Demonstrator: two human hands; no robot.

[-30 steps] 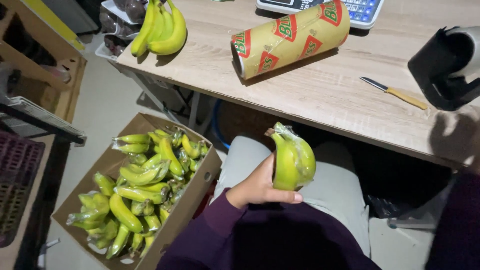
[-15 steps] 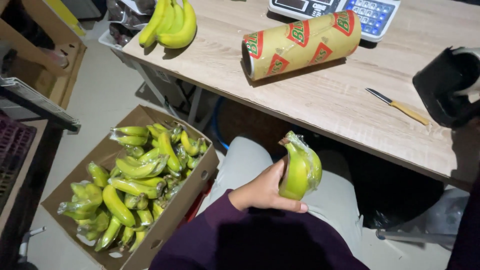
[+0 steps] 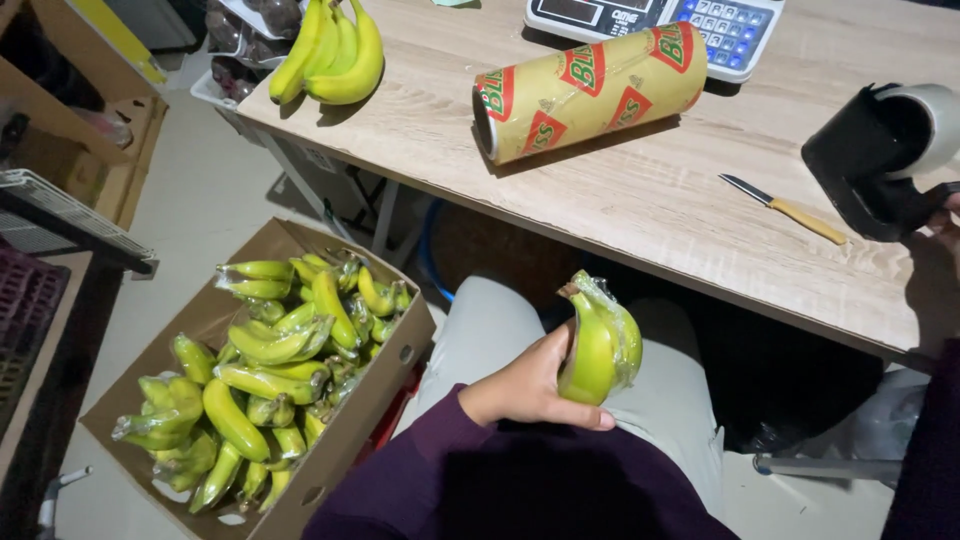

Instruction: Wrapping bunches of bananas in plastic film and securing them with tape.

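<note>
Left hand clasping film-wrapped green-yellow banana bunch above the lap. Right hand barely visible beside black tape dispenser on wooden counter; grip impossible to tell. Could slip from the slick film.

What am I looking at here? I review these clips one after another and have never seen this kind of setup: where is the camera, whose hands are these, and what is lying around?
There is no machine: a person wears a camera on the head, so you look down over their lap and arms. The left hand, in a dark purple sleeve, holds a small bunch of green bananas wrapped in clear film above the knees, its fingers curled under the bunch. The right hand barely shows at the right edge, by a black tape dispenser; whether it grips anything cannot be told. On the wooden table lie a roll of cling film, a small knife with a yellow handle, a weighing scale and a loose yellow-green banana bunch. On the floor to the left stands a cardboard box full of wrapped bananas.
</note>
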